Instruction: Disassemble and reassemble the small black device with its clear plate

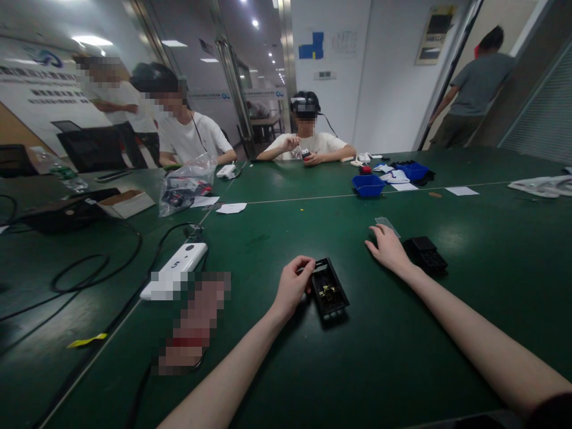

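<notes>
A small open black plastic casing (329,289) with brass parts inside lies on the green table (313,369). My left hand (292,286) is curled, fingers pinched against the casing's upper left edge. My right hand (388,247) rests flat on the table with fingers stretched out, holding nothing. Its fingertips lie close to a small clear plastic piece (386,224). A second black plastic part (425,255) sits just to the right of that hand.
A white power strip (175,269) and black cables (80,268) lie to the left. Blue trays (369,185), papers and a clear bag (185,185) sit further back. Other people sit at the far side; another stands at the back right.
</notes>
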### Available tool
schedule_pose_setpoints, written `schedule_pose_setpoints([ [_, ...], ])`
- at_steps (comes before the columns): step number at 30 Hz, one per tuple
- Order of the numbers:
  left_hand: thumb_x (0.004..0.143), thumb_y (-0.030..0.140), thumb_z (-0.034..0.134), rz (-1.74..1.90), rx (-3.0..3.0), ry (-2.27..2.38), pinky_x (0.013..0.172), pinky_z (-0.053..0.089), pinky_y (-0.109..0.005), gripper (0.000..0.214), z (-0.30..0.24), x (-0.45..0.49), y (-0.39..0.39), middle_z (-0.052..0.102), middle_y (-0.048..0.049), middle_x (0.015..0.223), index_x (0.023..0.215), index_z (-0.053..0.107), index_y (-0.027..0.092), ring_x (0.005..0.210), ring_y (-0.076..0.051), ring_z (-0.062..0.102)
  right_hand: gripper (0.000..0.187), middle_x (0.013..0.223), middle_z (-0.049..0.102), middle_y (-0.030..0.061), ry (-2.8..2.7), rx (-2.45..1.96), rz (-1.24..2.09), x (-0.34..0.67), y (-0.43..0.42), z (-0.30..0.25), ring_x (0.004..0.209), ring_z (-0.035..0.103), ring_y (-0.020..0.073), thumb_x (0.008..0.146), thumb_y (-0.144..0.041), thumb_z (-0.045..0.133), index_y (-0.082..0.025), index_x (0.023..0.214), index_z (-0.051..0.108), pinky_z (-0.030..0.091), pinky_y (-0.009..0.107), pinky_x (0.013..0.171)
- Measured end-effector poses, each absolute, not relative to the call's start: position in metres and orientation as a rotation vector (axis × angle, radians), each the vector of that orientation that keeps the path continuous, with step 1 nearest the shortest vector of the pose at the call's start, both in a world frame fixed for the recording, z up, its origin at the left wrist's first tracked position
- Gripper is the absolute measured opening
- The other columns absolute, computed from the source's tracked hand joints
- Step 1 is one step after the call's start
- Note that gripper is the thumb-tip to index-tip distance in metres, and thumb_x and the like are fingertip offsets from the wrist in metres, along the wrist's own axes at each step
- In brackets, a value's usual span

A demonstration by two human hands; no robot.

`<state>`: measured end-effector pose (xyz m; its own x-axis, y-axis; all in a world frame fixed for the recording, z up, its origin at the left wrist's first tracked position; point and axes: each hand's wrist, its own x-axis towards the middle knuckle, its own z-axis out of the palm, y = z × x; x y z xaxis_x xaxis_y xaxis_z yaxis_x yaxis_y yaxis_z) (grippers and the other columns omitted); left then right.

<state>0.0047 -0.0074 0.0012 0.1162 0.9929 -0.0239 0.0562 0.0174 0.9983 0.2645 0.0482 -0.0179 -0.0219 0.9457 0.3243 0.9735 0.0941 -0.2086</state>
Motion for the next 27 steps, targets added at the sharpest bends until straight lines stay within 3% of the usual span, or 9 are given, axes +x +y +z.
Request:
schedule_pose_setpoints([
  [4,0.073,0.043,0.061,1.077,1.314,1.177,0.037,0.036,-0.016,0.029,0.001,0.005,-0.007,0.053,0.0031,0.061,0.077,0.058,0.014,0.042,-0.005,0.043,0.067,0.135,0.041,0.0302,-1.993,-2.057,-0.1,0.266,0.05,-0.026,0.128,0.038,0.0327,0.09,-0.045,0.031,0.004,0.135,0.031,0.032,0.045,0.101],
  [11,0.074,0.043,0.059,1.07,1.331,1.189,0.038,0.036,-0.016,0.029,-0.002,0.004,-0.006,0.054,0.0029,0.06,0.077,0.058,0.014,0.041,-0.005,0.044,0.042,0.118,0.057,0.0225,-2.206,-1.942,-0.163,0.248,0.04,-0.018,0.109,0.053,0.0292,0.09,-0.03,0.033,-0.005,0.116,0.054,0.039,0.041,0.093],
  [20,0.077,0.041,0.056,1.026,1.534,1.223,0.045,0.038,-0.019,0.025,-0.004,0.005,-0.006,0.056,0.0009,0.064,0.075,0.06,0.016,0.049,-0.009,0.048,0.029,0.102,0.059,0.0138,-2.44,-1.499,-0.025,0.199,0.005,-0.005,0.091,0.054,0.0245,0.088,-0.023,0.039,-0.013,0.107,0.06,0.046,0.038,0.082],
  [27,0.079,0.04,0.054,1.015,1.579,1.231,0.049,0.038,-0.02,0.024,-0.003,0.004,-0.006,0.057,0.0011,0.063,0.077,0.061,0.017,0.05,-0.01,0.048,0.047,0.129,0.049,0.0192,-2.328,-1.489,0.055,0.2,0.006,-0.012,0.121,0.043,0.0291,0.089,-0.033,0.043,-0.012,0.13,0.045,0.038,0.045,0.098],
])
